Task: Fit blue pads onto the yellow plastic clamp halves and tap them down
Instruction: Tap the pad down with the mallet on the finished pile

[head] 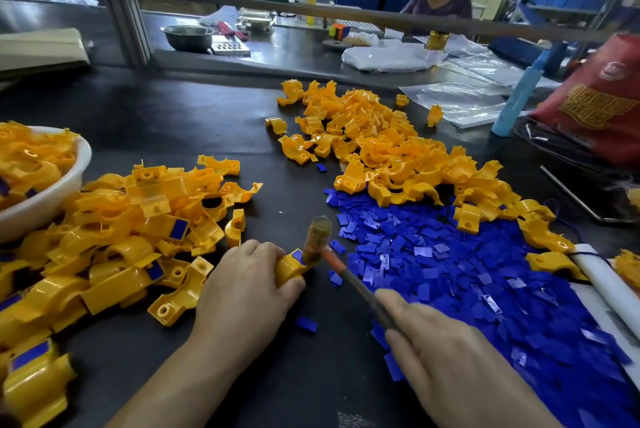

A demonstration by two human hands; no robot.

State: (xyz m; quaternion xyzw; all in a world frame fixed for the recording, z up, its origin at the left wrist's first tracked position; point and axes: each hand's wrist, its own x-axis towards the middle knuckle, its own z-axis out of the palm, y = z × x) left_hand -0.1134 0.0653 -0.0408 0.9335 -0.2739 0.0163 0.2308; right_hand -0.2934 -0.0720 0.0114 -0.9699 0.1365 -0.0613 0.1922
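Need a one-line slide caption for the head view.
Left hand grips a yellow clamp half while the right hand holds a small mallet against its blue pad.

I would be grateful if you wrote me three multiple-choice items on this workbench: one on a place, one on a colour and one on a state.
1. Where does the heap of blue pads lie?
A. on the floor
B. on the table, right of the hammer
C. in a crate

2. What colour is the bowl at the left?
A. white
B. green
C. black

3. What is the right hand doing?
A. lying flat and empty
B. gripping the hammer's handle
C. pinching a pad

Answers:
1 B: the pads spread over the dark tabletop beside the hammer.
2 A: its rim and wall are white.
3 B: it is curled round the handle, while the left hand holds a yellow clamp half at the hammer head.
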